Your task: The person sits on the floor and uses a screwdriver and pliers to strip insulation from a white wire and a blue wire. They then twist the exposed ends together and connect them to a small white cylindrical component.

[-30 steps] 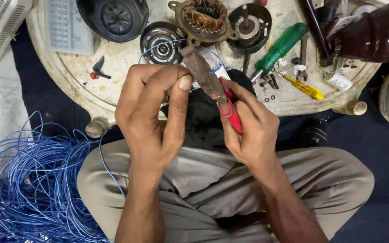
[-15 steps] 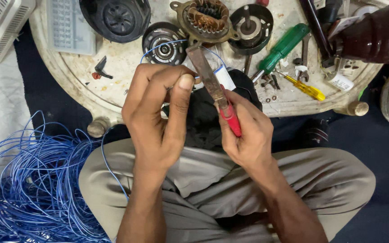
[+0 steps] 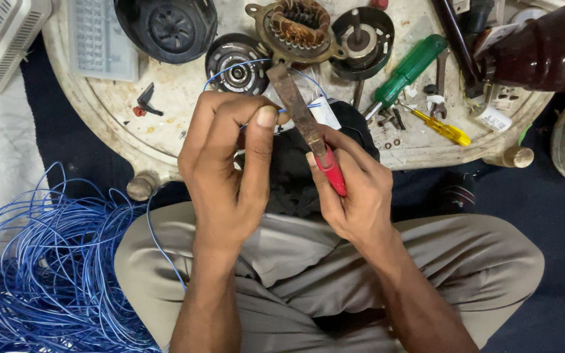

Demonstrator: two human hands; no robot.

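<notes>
My right hand grips the red handles of rusty pliers, whose jaws point up toward the round board. My left hand pinches a thin blue wire between thumb and fingers, close to the pliers' jaws. The wire loops over the board past a small white tag and seems to meet the pliers near my left thumb. A dark motor part sits in my lap between both hands, mostly hidden by them.
A tangle of blue wire lies on the floor at left. On the round white board rest a copper-wound stator, black motor housings, a green screwdriver, a yellow one and a brown jar.
The view has shifted slightly. The pliers have tilted a little more upright, their jaws nearer the stator, and my left fingers stay pinched on the wire.
</notes>
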